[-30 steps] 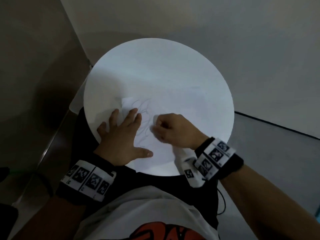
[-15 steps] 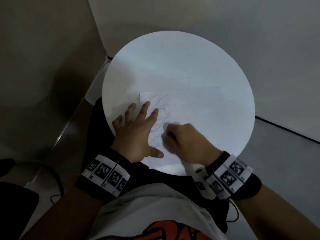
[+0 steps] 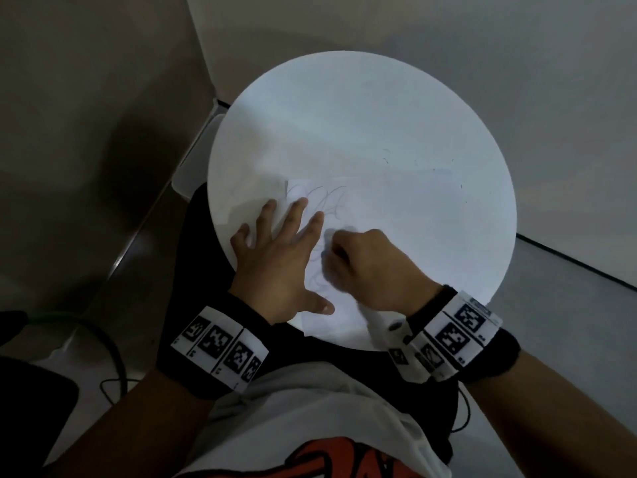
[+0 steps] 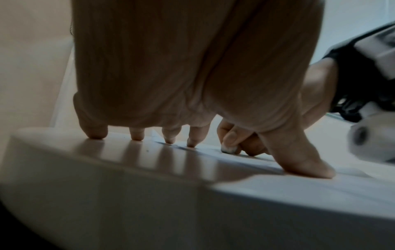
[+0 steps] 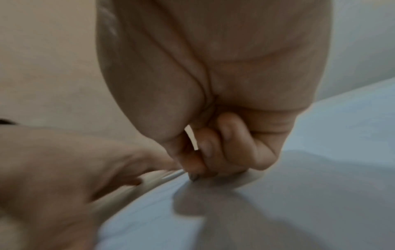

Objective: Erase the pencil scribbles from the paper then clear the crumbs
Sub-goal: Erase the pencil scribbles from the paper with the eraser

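A white sheet of paper (image 3: 396, 219) lies on the round white table (image 3: 344, 108), with grey pencil scribbles (image 3: 327, 201) on its left part. My left hand (image 3: 286, 243) lies flat with its fingers spread, pressing down the paper's left edge; its fingertips (image 4: 191, 143) touch the sheet. My right hand (image 3: 332, 250) is curled just right of it and blurred. It pinches a small eraser (image 4: 228, 149) against the paper, and the fingers hide most of the eraser (image 5: 193, 177). Dark crumbs (image 3: 386, 157) dot the table beyond the paper.
The table's near rim (image 3: 344, 343) is against my lap. A wall and floor corner run behind the table. A white box (image 3: 193, 167) sits under the table's left side, and a dark cable (image 3: 113, 343) lies on the floor at the lower left.
My right hand has rubbed the eraser over the scribbles and now sits closer to my left fingers. The left hand has kept pressing the paper. The head view has shifted.
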`<control>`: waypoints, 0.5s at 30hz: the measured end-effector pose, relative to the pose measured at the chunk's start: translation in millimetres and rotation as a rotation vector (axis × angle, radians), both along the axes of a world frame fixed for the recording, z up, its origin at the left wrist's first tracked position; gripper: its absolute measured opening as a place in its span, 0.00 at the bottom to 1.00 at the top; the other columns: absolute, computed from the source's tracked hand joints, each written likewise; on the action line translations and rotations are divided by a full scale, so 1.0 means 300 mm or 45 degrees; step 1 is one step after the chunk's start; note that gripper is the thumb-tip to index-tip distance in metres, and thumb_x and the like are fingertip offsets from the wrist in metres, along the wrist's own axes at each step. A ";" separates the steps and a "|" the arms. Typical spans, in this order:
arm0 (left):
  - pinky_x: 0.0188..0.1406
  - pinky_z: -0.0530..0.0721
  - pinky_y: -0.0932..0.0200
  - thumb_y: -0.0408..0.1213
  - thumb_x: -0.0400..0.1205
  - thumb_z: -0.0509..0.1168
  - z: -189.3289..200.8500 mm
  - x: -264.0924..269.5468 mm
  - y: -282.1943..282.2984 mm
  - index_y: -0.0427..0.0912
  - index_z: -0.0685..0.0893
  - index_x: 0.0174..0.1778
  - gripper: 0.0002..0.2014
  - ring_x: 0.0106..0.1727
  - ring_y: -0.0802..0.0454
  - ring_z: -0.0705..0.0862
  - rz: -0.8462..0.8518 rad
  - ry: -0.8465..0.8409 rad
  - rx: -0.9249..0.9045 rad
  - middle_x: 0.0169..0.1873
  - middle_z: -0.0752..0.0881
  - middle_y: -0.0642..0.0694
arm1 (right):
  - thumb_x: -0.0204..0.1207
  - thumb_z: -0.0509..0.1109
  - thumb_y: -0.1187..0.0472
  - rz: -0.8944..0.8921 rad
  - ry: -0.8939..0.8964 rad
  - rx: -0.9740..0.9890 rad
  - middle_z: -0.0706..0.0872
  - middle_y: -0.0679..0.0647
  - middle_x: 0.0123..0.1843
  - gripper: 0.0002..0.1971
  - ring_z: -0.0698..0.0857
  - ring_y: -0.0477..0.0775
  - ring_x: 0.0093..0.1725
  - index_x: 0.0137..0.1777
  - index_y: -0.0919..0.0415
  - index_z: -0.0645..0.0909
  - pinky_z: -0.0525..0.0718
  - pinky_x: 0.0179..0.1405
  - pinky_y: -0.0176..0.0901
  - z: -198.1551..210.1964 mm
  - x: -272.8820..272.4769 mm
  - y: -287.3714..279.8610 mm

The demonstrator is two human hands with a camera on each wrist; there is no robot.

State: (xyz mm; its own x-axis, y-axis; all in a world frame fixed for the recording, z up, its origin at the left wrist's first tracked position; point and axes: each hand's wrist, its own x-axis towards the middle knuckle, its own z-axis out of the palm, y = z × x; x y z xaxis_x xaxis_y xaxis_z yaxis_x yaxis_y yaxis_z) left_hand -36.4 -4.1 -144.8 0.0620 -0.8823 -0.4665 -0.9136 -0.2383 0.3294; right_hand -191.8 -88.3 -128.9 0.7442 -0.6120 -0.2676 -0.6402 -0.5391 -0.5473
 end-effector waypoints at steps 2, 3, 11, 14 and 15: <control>0.80 0.46 0.26 0.75 0.60 0.75 0.000 0.002 0.000 0.64 0.38 0.87 0.68 0.86 0.40 0.29 0.005 0.007 -0.007 0.85 0.30 0.59 | 0.83 0.62 0.58 -0.135 0.047 -0.066 0.82 0.52 0.32 0.13 0.79 0.55 0.29 0.35 0.55 0.70 0.79 0.31 0.49 -0.003 -0.015 -0.060; 0.80 0.45 0.26 0.75 0.60 0.75 0.000 0.003 0.000 0.64 0.38 0.87 0.68 0.86 0.40 0.29 0.006 0.014 -0.008 0.86 0.30 0.59 | 0.83 0.62 0.58 -0.208 0.063 -0.111 0.82 0.54 0.32 0.13 0.79 0.58 0.30 0.35 0.56 0.70 0.79 0.31 0.49 -0.004 -0.020 -0.088; 0.80 0.45 0.26 0.75 0.59 0.76 0.002 0.004 0.003 0.63 0.38 0.87 0.69 0.86 0.40 0.29 0.002 0.024 -0.016 0.85 0.30 0.59 | 0.83 0.62 0.58 -0.205 0.081 -0.136 0.81 0.54 0.31 0.14 0.79 0.58 0.30 0.35 0.57 0.71 0.74 0.30 0.47 0.003 -0.011 -0.108; 0.80 0.45 0.26 0.75 0.58 0.77 0.004 0.003 0.006 0.63 0.38 0.87 0.70 0.86 0.40 0.30 -0.003 0.012 -0.019 0.85 0.31 0.58 | 0.83 0.62 0.58 -0.117 0.032 -0.153 0.78 0.52 0.29 0.13 0.76 0.57 0.27 0.36 0.56 0.69 0.73 0.29 0.45 -0.005 -0.008 -0.082; 0.80 0.47 0.26 0.75 0.57 0.77 0.006 0.005 0.006 0.63 0.39 0.87 0.71 0.86 0.39 0.31 -0.011 0.000 -0.026 0.86 0.33 0.57 | 0.84 0.62 0.58 -0.023 -0.003 -0.131 0.78 0.51 0.29 0.14 0.74 0.54 0.25 0.36 0.55 0.68 0.72 0.27 0.44 -0.011 -0.002 -0.044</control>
State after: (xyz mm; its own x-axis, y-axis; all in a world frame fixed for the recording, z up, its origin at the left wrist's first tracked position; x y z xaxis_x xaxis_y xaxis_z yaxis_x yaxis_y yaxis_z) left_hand -35.0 -2.2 -142.8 0.0545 -0.8921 -0.4485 -0.9154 -0.2240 0.3344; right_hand -192.3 -101.3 -132.3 0.7331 -0.6498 -0.2007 -0.6493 -0.5809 -0.4909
